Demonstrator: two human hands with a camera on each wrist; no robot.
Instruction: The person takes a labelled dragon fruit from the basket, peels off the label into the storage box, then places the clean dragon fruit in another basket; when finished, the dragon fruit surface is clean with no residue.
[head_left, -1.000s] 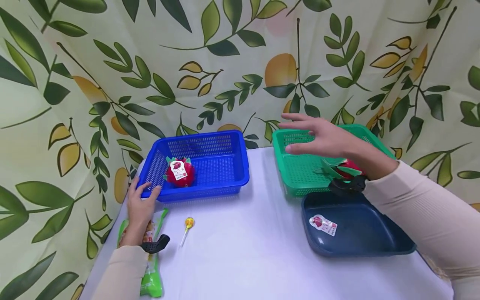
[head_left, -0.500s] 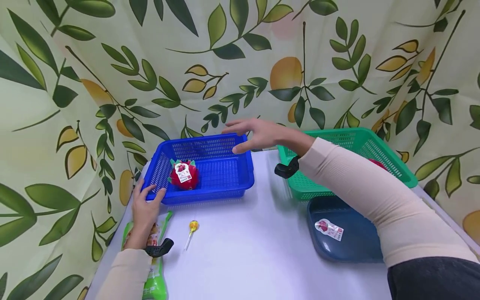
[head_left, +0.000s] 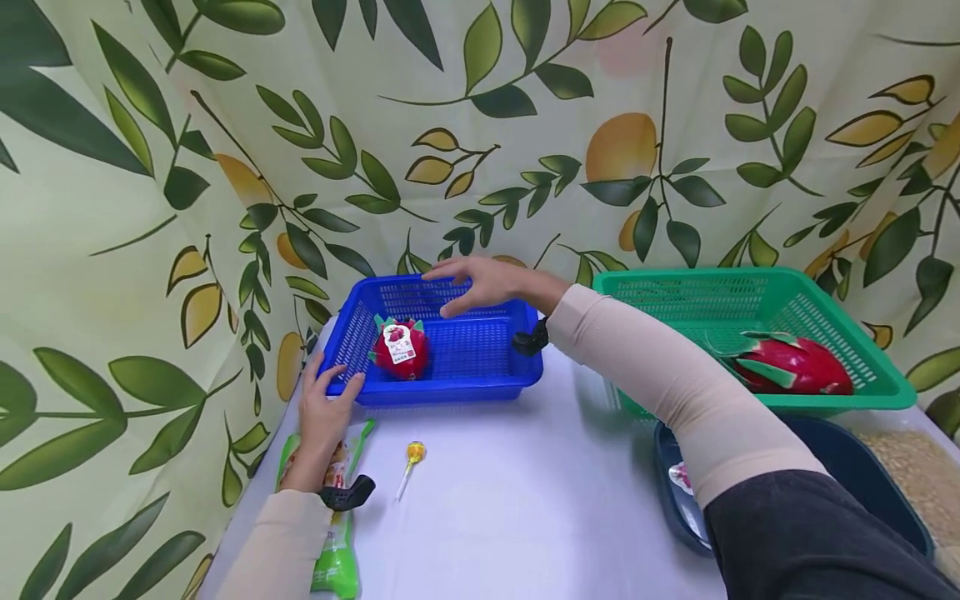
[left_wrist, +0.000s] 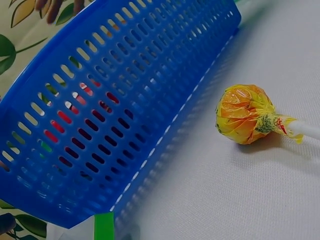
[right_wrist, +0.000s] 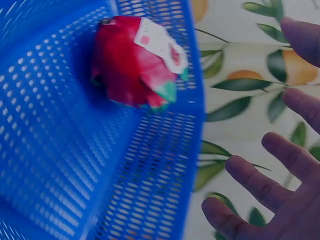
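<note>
A blue basket (head_left: 450, 390) stands at the back left of the table with a red dragon fruit (head_left: 405, 358) inside, white label facing up. My right hand (head_left: 480, 282) hovers over the basket's back rim, fingers spread and holding nothing; the right wrist view shows the fingers apart from the basket wall. At the basket's front left corner, my left hand (head_left: 327, 410) touches the rim with fingers spread. Under the left wrist lies a green snack packet (head_left: 337, 546), partly hidden by the arm. A yellow-wrapped lollipop (head_left: 415, 454) lies just right of it.
At the back right is a green basket (head_left: 757, 287) holding another dragon fruit (head_left: 802, 367). In front of it a dark blue tray (head_left: 892, 508) is partly covered by my right arm. A bag of pale grains (head_left: 911, 467) lies at the right edge. A leaf-patterned curtain hangs behind.
My right hand has swung left from above the green basket to above the blue one. The head view has turned right, uncovering the green basket's dragon fruit. My left hand stays at the blue basket's corner.
</note>
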